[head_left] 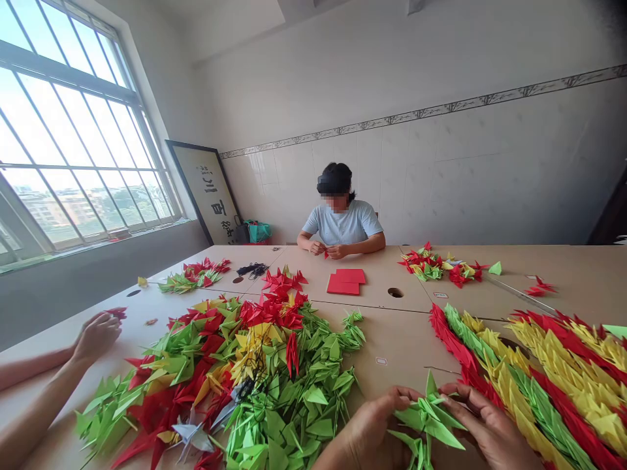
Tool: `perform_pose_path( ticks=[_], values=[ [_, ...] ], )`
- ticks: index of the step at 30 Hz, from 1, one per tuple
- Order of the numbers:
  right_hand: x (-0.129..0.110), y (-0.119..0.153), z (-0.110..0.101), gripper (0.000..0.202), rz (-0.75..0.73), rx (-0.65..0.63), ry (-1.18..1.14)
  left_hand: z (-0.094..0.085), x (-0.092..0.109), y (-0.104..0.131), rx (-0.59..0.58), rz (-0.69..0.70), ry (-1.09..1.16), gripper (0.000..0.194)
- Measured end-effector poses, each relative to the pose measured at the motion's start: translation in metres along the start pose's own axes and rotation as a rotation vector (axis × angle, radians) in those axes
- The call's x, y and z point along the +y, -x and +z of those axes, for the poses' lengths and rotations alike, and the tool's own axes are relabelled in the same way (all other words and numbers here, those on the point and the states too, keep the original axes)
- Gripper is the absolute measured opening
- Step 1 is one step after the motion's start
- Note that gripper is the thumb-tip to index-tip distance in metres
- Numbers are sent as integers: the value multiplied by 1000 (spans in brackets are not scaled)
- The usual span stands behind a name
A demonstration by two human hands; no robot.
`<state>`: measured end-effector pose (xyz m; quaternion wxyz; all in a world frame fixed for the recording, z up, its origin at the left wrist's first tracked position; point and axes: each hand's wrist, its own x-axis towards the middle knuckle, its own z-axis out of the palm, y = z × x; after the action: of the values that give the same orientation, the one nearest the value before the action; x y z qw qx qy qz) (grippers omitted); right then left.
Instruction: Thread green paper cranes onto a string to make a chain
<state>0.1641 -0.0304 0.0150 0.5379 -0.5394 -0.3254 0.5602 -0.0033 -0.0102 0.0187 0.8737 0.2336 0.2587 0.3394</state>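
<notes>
Head view: the left hand, lower right of the frame, held a cluster of green folded-paper pieces from its left side; the right hand pinched the same cluster from the right, fingers narrow. Cluster was at the lower right, above the worktop. Mixed pile of green, red and yellow folded paper filled lower centre, just left of the left hand. Rows of red, green and yellow pieces lay at right edge. Red sheets lay mid-frame; black cords left of them. Co-worker, upper centre, handled a small red piece. Another person's hands showed at left.
</notes>
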Motion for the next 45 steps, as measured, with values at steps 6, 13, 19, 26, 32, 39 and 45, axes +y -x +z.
perform_pose_path(
  ticks=[6,13,19,26,32,39,45],
  values=[
    [-2,1,2,37,-21,7,11,1,1,1,-5,19,1,25],
    [9,-10,-8,42,-82,70,156,-4,-1,-2,-12,85,-30,30],
    [11,-11,-10,53,-40,132,118,6,1,1,59,108,-26,32],
    [9,-11,-6,50,-241,184,271,1,-7,-8,226,302,-142,39],
    [21,-24,-14,23,-482,65,593,-4,-10,-12,233,299,-360,29],
    [24,-25,-15,15,-339,-45,659,-3,-8,-11,251,399,-655,15],
    [27,-27,-20,24,-258,-63,669,1,-6,-6,227,309,-747,4]
  ],
)
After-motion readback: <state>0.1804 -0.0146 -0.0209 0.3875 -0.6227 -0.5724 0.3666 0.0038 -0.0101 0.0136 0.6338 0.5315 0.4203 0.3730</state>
